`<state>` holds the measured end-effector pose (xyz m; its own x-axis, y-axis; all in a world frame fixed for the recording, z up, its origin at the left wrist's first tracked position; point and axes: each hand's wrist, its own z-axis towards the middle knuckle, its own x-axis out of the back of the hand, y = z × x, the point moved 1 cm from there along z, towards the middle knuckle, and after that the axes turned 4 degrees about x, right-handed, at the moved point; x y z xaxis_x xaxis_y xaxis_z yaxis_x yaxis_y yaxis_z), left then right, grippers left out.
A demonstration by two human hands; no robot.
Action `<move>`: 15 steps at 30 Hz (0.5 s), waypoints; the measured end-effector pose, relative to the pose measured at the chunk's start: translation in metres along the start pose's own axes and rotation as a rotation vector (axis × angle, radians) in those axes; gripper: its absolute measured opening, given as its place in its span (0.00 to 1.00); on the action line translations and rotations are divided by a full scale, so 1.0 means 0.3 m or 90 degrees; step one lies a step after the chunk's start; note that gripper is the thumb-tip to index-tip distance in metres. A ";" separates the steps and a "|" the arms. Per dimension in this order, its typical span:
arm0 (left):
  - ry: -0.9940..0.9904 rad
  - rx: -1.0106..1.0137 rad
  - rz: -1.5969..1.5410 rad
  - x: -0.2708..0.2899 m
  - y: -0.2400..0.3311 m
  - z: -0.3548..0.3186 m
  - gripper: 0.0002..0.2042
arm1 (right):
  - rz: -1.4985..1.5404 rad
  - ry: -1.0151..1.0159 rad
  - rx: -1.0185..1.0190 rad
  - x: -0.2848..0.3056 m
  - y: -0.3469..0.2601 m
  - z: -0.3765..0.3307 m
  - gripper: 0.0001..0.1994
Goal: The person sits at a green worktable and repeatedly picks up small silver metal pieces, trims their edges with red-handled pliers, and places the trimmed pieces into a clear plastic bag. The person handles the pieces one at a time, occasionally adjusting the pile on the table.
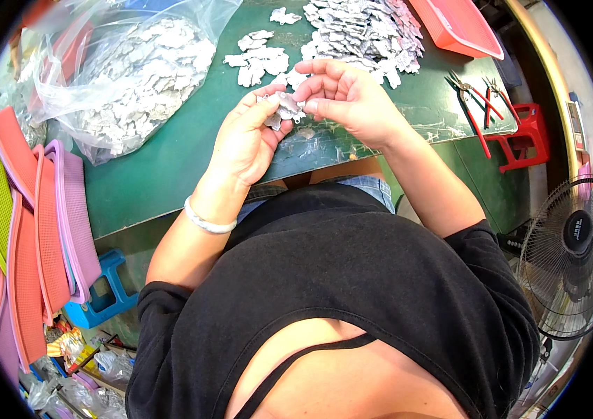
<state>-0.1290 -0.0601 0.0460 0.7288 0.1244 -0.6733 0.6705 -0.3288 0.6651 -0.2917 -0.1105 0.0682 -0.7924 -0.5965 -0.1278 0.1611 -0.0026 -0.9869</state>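
My left hand (249, 136) is closed around a small flat silver metal piece (288, 108) with an irregular outline, above the table's near edge. There may be more than one piece in its fingers; I cannot tell. From the right, my right hand (342, 98) meets it, thumb and fingertips pinched at the piece's right edge. Just beyond the hands lies a loose group of similar silver pieces (258, 63). Behind my right hand rises a large heap of the same pieces (362, 35).
A clear plastic bag (150, 77) full of silver pieces lies on the green table (136, 199). At the right are a red plastic basket (460, 28), red-handled pliers (474, 105), a red stool (523, 140) and a fan (565, 258). Stacked baskets (38, 230) and a blue stool (106, 293) stand left.
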 end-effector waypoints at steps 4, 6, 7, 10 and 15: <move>0.001 0.011 -0.017 0.006 0.001 0.003 0.12 | -0.035 0.011 0.056 -0.015 0.012 -0.001 0.21; 0.004 0.008 -0.008 0.008 0.005 0.002 0.12 | -0.033 0.020 0.046 -0.014 0.006 0.001 0.20; 0.007 0.006 -0.004 0.010 0.006 0.001 0.12 | -0.032 0.024 0.040 -0.013 0.006 0.001 0.20; 0.024 -0.007 -0.001 0.011 0.011 0.000 0.12 | -0.093 0.056 0.046 0.003 0.018 0.006 0.20; -0.063 0.037 -0.161 0.075 0.034 0.012 0.13 | -0.537 0.064 0.142 0.022 0.026 0.001 0.22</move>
<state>-0.1064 -0.0639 0.0366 0.5197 0.1186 -0.8461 0.8187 -0.3522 0.4536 -0.2954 -0.1148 0.0596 -0.7456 -0.2511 0.6172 -0.3987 -0.5741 -0.7152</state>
